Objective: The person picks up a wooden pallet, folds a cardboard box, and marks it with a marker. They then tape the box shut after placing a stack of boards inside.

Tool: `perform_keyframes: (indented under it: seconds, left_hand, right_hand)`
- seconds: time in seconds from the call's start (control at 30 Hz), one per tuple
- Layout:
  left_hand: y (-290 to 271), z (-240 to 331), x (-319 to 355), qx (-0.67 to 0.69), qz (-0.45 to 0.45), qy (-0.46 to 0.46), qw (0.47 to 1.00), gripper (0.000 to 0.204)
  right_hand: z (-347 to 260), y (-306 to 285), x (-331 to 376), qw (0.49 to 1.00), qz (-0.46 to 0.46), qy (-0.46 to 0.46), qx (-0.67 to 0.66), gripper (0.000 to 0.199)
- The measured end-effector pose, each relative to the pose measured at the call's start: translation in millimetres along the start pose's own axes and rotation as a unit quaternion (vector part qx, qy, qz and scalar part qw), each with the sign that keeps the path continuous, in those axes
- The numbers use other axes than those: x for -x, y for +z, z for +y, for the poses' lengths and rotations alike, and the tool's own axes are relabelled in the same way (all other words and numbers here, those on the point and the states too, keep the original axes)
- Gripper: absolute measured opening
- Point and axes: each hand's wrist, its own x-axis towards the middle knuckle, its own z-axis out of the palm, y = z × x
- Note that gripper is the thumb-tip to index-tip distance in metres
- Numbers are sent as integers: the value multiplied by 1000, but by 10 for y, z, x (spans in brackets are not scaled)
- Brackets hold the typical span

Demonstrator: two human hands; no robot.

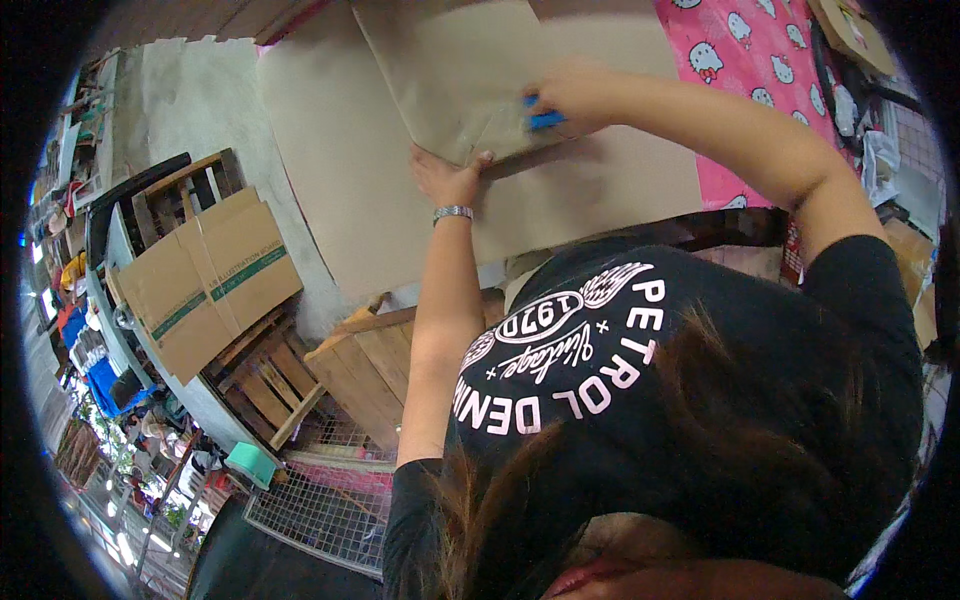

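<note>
A brown paper or thin board sheet [455, 85] lies over a larger flat brown board [350, 200], its near corner creased. My left hand [447, 178], with a metal watch at the wrist, rests at that corner, thumb spread away from the fingers; it grips nothing that I can see. Farther right, my right hand [578, 95] is closed around a small blue tool [543, 115] against the sheet's near edge. Motion blurs both that hand and the tool, so its exact kind cannot be told.
Pink patterned cloth [745, 70] shows at the right of the board. To the left, a flattened brown carton [235, 270] leans on wooden slats [270, 385]. Lower down are a wire mesh panel [320, 515] and a green plastic container [250, 464]. Plastic bags [880, 165] hang at far right.
</note>
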Motion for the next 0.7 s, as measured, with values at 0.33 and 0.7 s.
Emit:
perform_keyframes:
  seconds: [0.33,0.7]
  left_hand:
    - [36,74,398,-12,-37,-8,999,116]
    - [849,935,420,-82,-196,450,868,63]
  right_hand:
    - [-330,-254,156,959,-194,203,34,29]
    - [-327,1298,823,795,125,593,2,64]
